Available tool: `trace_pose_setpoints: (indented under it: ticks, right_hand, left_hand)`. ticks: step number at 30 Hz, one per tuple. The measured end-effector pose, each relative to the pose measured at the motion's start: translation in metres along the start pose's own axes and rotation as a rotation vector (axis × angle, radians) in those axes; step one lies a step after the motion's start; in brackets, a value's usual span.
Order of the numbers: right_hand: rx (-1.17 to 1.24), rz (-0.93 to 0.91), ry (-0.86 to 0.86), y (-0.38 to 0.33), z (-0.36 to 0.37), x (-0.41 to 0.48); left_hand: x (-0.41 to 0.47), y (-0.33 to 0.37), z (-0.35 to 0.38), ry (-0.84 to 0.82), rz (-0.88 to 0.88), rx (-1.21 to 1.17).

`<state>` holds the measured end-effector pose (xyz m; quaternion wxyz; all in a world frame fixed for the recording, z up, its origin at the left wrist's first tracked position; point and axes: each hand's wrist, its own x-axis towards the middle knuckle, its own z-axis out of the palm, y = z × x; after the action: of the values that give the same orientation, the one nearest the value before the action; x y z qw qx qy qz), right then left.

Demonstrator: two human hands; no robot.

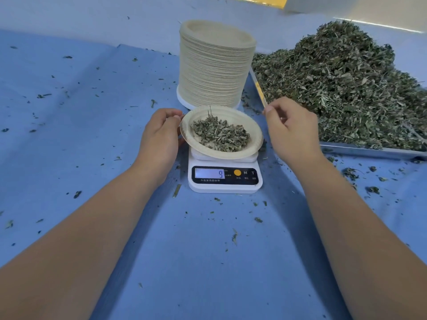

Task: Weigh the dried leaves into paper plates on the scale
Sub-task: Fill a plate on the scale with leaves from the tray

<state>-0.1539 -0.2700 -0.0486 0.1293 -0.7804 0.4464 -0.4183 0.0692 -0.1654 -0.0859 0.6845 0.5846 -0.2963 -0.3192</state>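
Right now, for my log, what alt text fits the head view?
The left hand grips the rim of a tilted paper plate of dried leaves on a white scale reading 9, while the right hand hovers loosely curled beside it. A plate stack stands behind; a tray at right holds a leaf heap.

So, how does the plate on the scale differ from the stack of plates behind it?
The plate on the scale is single, tilted and holds dried leaves; the stack of plates is tall, upright, its top plate empty. The left hand holds the single plate's rim; no hand touches the stack. Both are beige paper.
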Motion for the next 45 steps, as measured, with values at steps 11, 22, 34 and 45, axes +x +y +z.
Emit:
trace_pose_setpoints:
  ticks: [11,22,34,45]
  right_hand:
    - [-0.524,0.023,-0.055,0.029,0.003,0.005]
    - [-0.635,0.089,-0.253,0.041,-0.001,0.009]
    - [-0.714,0.239,-0.508,0.042,-0.02,0.029]
    - [-0.815,0.378,-0.545,0.061,-0.041,0.054]
  left_hand:
    - [0.0,0.0,-0.001,-0.002,0.001,-0.015]
    - [0.0,-0.002,-0.001,-0.01,0.017,0.024]
    - [0.001,-0.002,0.0,0.005,0.016,0.062]
    - [0.001,-0.001,0.0,0.002,-0.002,0.072]
